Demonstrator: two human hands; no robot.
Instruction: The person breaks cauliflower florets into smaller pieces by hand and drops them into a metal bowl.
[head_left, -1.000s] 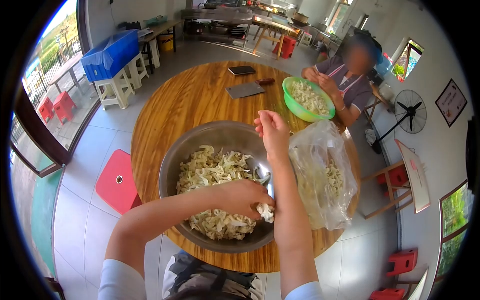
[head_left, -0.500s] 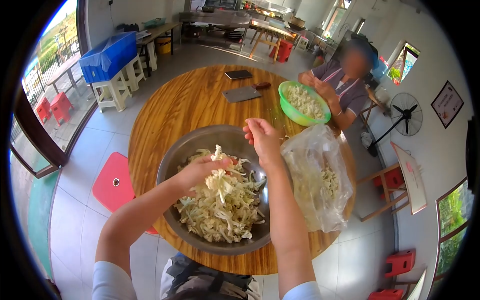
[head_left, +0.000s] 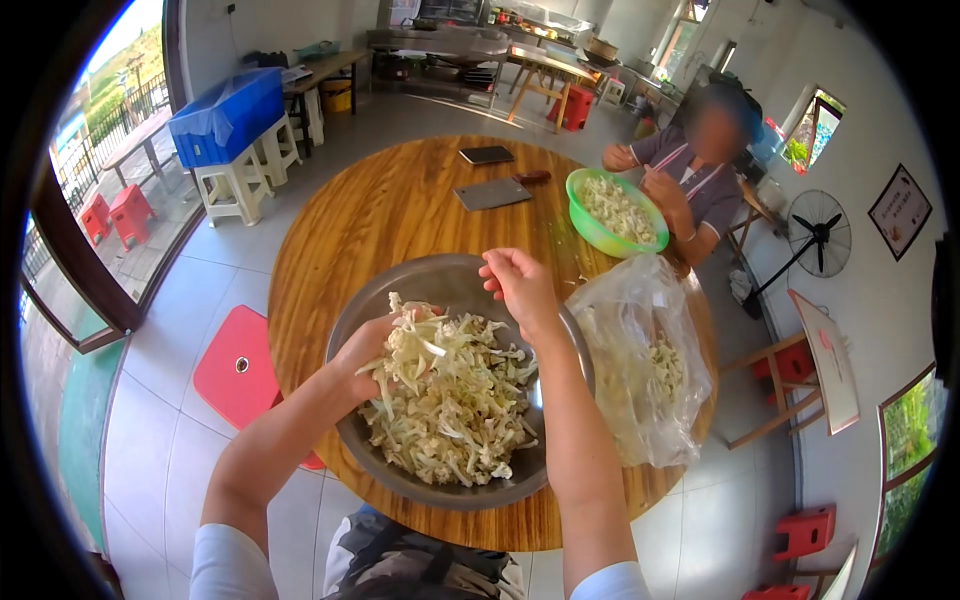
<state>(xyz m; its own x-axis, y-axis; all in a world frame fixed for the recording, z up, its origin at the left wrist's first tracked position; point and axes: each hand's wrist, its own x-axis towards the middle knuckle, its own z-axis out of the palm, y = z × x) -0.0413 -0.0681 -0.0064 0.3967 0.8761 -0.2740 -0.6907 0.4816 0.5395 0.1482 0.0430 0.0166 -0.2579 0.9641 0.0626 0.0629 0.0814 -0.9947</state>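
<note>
A wide metal bowl sits near the front of the round wooden table, filled with pale cauliflower pieces. At the bowl's left side my left hand is curled around a loose handful of cauliflower, which spills over its fingers. My right hand is raised over the right part of the bowl, its fingers bent together; whatever they hold, if anything, is too small to name. Right of the bowl lies a clear plastic bag with more cauliflower inside.
A cleaver and a dark flat object lie towards the table's far side. Across it a person sits at a green bowl of cauliflower. A red stool stands left.
My left hand has moved from the bowl's right side to its left and now holds a larger bunch of cauliflower. My right hand has shifted slightly left and down.
</note>
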